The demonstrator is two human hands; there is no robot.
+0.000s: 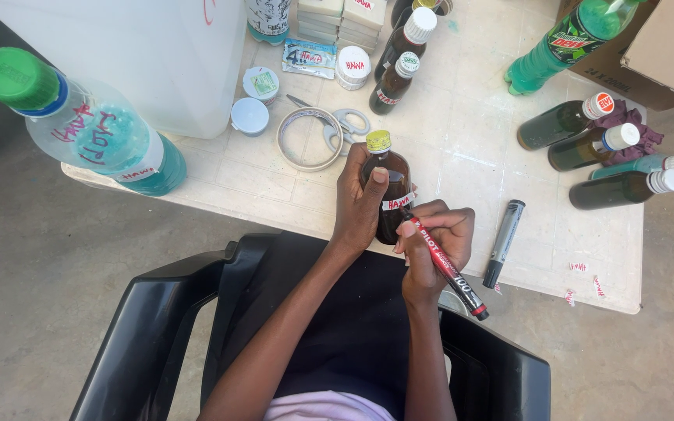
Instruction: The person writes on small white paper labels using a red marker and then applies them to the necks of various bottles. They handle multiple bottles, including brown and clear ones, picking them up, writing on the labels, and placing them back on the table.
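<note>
**Bottle steadied for the pen**

From my seat at the feed, I start at the left: a big clear bottle (87, 129) with a green cap lies on its side at the worktop (446, 148) edge, beside a tall white container (142, 54). 2 small white lids (255, 97) sit just past it, then a tape roll (308, 139) with scissors (345, 125) touching its rim, both close by the hands.

In the middle, the left hand (359, 206) wraps the brown bottle (388, 183), thumb laid up its front; that grip holds it upright at the near edge so it will not roll or tip under pressure. The right hand (431, 245) pinches a red marker (442, 261) in a writing grip, its tip touching the white label (398, 203) on the bottle's side.

Just right, a black marker (503, 242) lies flat on the worktop, capped as far as I can tell. Further right, 4 dark bottles (602, 156) lie on their sides in a row, caps pointing right, well apart from the hands. A green bottle (571, 43) leans by a cardboard box (649, 54) at the far right.
</note>
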